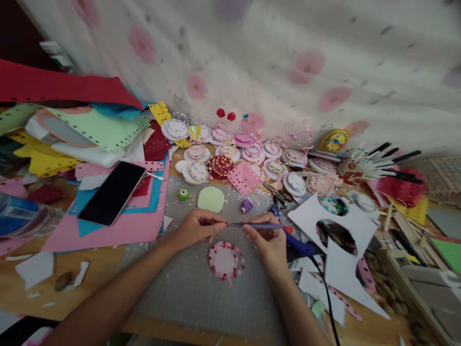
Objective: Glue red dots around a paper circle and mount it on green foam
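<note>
Over the grey cutting mat (pixel 169 298), the person's two hands nearly meet at the ends of a slender purple tool (pixel 262 226). The right hand (pixel 266 242) is closed around this tool, thumb and fingers pinching its shaft, with the narrow tip pointing toward the left hand (pixel 203 225). The left hand's thumb and forefinger are pressed together on a tiny red piece (pixel 226 223) right at the tool's tip; its exact shape is too small to tell. Just below the hands, a pale pink disc (pixel 224 261) lies on the mat, ringed with small red, pink and white pieces. Beyond the hands are a light green paper disc (pixel 211 199), a small round green object (pixel 183 194) and a little purple bottle (pixel 246 205), with black-handled scissors (pixel 284 195) farther right. Beside the right hand lies a blue corded tool (pixel 300 246), close to white card (pixel 345 269) with holes cut through it. To the left, a dark-screened smartphone (pixel 112 193) rests on stacked pink and blue sheets (pixel 144 230), near a clear plastic bottle (pixel 21 216) with a blue label. Along the back, many small decorated paper hats (pixel 226 150) crowd together before a flower-patterned curtain (pixel 252 57).
</note>
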`<state>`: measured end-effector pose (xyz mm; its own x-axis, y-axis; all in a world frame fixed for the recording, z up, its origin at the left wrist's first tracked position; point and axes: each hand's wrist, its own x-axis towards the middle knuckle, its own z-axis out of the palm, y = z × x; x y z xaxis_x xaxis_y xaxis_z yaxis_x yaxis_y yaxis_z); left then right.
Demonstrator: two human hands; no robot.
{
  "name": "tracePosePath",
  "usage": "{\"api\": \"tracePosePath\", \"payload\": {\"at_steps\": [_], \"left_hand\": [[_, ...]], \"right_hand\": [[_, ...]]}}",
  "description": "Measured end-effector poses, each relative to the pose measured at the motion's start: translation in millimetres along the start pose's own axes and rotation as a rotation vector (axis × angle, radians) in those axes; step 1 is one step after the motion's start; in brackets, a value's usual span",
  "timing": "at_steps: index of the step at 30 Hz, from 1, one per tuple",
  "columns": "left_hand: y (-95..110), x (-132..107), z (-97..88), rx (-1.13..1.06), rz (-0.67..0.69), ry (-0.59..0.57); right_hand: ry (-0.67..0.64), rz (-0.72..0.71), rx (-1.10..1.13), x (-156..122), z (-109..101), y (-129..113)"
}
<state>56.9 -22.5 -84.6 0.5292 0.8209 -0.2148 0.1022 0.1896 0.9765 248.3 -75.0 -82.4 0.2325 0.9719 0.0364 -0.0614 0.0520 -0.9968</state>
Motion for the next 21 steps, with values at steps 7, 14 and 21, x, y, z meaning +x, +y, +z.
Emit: {"api": "tracePosePath", "payload": {"at_steps": [7, 14, 21], "left_hand": [[0.3, -1.6, 0.1, 0.012, 0.015, -0.006], [-0.1, -4.5, 0.2, 0.064, 0.017, -0.014], [5.5, -5.9, -4.3, 0.061, 0.051, 0.012]], "right_hand": [[0.011, -0.004, 0.011, -0.3, 0.5, 0.3], [0.011, 0.007, 0.061, -0.9, 0.8, 1.3], [0.113, 0.044, 0.25, 0.8, 0.7, 4.0]]}}
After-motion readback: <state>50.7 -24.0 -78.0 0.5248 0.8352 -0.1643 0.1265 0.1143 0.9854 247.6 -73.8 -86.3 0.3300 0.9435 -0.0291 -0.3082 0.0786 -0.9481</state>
